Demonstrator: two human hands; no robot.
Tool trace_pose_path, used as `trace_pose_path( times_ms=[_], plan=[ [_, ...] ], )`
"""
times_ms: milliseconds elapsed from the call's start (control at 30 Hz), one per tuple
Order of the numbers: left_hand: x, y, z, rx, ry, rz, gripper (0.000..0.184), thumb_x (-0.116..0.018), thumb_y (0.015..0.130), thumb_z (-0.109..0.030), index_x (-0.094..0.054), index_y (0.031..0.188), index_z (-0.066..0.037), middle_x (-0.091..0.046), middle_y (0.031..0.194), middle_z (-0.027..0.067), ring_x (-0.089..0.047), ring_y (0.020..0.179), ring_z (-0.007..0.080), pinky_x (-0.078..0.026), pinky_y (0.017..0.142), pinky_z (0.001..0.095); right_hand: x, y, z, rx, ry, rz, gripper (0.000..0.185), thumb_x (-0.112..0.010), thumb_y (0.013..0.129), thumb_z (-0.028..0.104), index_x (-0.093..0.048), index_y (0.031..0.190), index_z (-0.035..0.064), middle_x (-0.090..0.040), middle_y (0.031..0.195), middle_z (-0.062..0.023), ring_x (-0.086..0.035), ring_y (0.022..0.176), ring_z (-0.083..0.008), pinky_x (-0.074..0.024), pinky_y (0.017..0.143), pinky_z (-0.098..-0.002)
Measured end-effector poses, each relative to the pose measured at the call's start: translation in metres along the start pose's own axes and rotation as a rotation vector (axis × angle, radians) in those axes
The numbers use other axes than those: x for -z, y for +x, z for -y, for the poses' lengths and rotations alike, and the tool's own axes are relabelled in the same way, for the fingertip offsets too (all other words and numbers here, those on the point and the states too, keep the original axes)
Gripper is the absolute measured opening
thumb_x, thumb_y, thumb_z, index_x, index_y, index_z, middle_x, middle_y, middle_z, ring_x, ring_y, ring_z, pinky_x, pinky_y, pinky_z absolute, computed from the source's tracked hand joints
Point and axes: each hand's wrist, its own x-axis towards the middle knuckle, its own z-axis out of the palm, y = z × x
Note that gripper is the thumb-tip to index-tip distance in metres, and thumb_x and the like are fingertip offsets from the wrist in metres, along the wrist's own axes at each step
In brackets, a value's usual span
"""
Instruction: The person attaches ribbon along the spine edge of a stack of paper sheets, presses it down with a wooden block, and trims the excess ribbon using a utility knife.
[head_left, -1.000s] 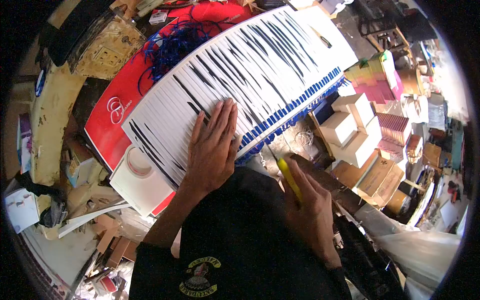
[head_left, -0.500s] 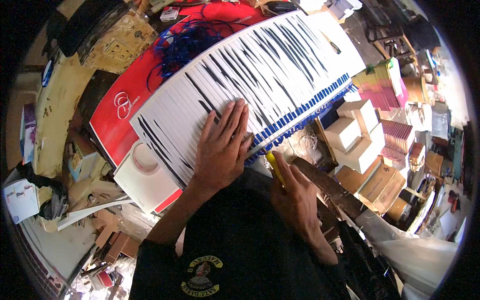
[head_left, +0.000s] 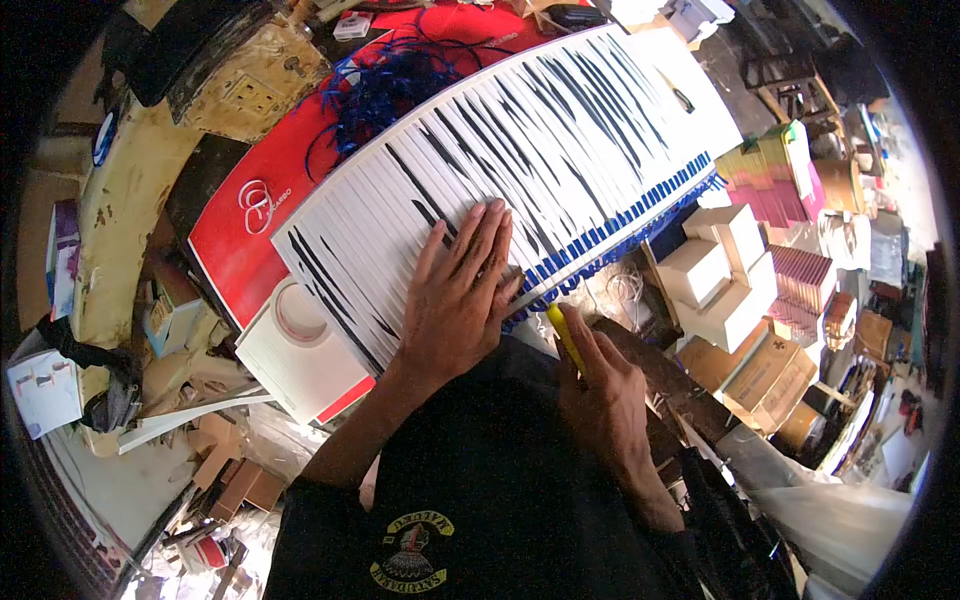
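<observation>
Across the work surface lies a long row of white strips or sheet edges (head_left: 350, 240) with black gaps between many of them. Along its near edge runs a fringe of blue strips (head_left: 640, 215). My left hand (head_left: 455, 290) rests flat on the white row, its fingers stretched out. In my right hand (head_left: 605, 390) is a yellow-handled cutter (head_left: 565, 338), held just below the near edge by the blue fringe. The cutter's blade is too small to make out.
Behind the row lies a red board (head_left: 235, 250) with a tangle of blue strands (head_left: 385, 95). A tape roll (head_left: 299, 308) sits on a white piece at the left. White boxes (head_left: 718, 270) and a cardboard carton (head_left: 760, 380) stand on the right.
The whole view has shifted slightly, so things appear a little further right. My right hand and the cutter have moved slightly right by the near edge. My left hand stays on the white row.
</observation>
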Motion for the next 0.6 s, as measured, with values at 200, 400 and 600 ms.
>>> trace_pose_path(
  times_ms=[200, 400, 600],
  plan=[
    [-0.003, -0.002, -0.001, 0.017, 0.011, 0.039, 0.062, -0.04, 0.112, -0.036, -0.037, 0.162, 0.001, -0.032, 0.172, 0.0162, -0.022, 0.162, 0.0303, -0.018, 0.13, 0.058, 0.015, 0.005, 0.018, -0.084, -0.038, 0.091, 0.051, -0.068, 0.097, 0.005, -0.06, 0.147, 0.011, -0.075, 0.104, -0.0218, -0.075, 0.084, -0.0385, -0.0598, 0.071, -0.0463],
    [0.0, -0.002, -0.003, 0.014, 0.023, 0.024, 0.061, -0.04, 0.111, -0.032, -0.036, 0.162, 0.001, -0.033, 0.172, 0.0173, -0.025, 0.161, 0.0301, -0.018, 0.13, 0.0583, 0.015, 0.002, 0.013, -0.049, -0.02, 0.085, 0.041, -0.066, 0.1, 0.005, -0.062, 0.141, 0.0028, -0.075, 0.106, -0.0253, -0.075, 0.087, -0.0412, -0.0587, 0.072, -0.0474],
    [-0.001, 0.0, 0.0, -0.009, 0.008, 0.016, 0.06, -0.042, 0.111, -0.028, -0.035, 0.162, 0.002, -0.034, 0.171, 0.0184, -0.027, 0.161, 0.0311, -0.019, 0.13, 0.0579, 0.015, 0.009, 0.014, -0.066, -0.031, 0.089, 0.041, -0.065, 0.1, 0.005, -0.063, 0.141, 0.0043, -0.075, 0.104, -0.0255, -0.075, 0.088, -0.0409, -0.0587, 0.073, -0.0485]
  ],
)
